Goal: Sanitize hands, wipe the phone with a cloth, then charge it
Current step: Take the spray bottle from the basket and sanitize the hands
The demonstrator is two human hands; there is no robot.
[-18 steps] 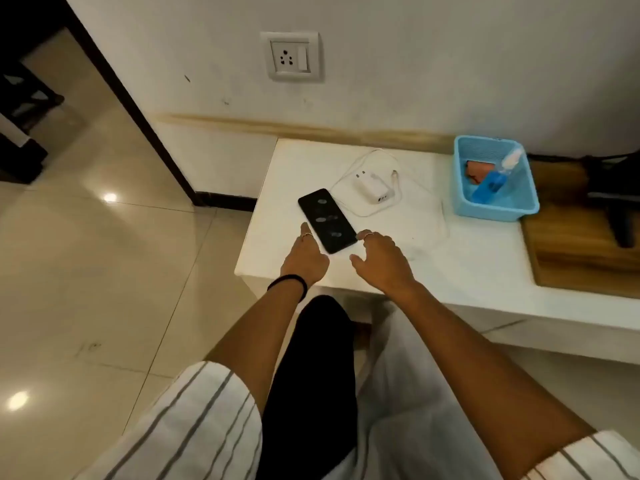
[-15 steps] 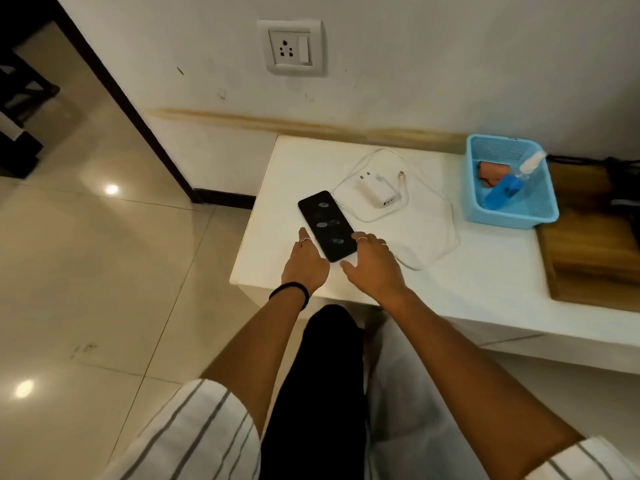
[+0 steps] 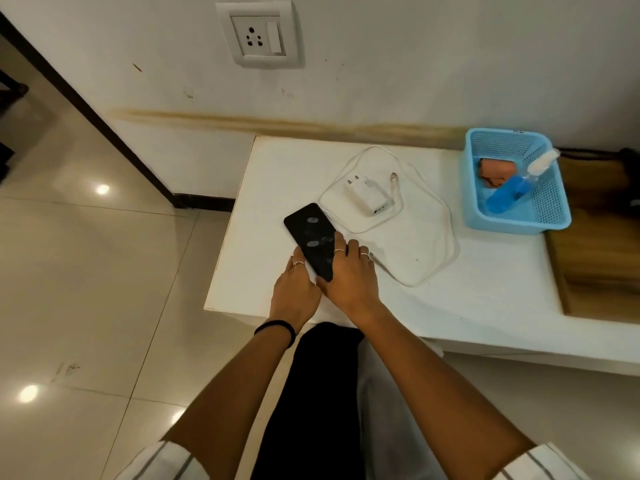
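Closed in on the phone (image 3: 313, 239) since earlier: left hand (image 3: 295, 294) and right hand (image 3: 348, 277) pinching its near end. Thin, stiff, slick, smudged glass; best gripped by long edges.

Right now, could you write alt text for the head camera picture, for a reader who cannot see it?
Seen from above, a person's left hand and right hand touch the near end of a smudged black phone lying on a white table. Beside it lie a white charger with a looped cable and a blue basket holding a spray bottle and an orange cloth, below a wall socket.
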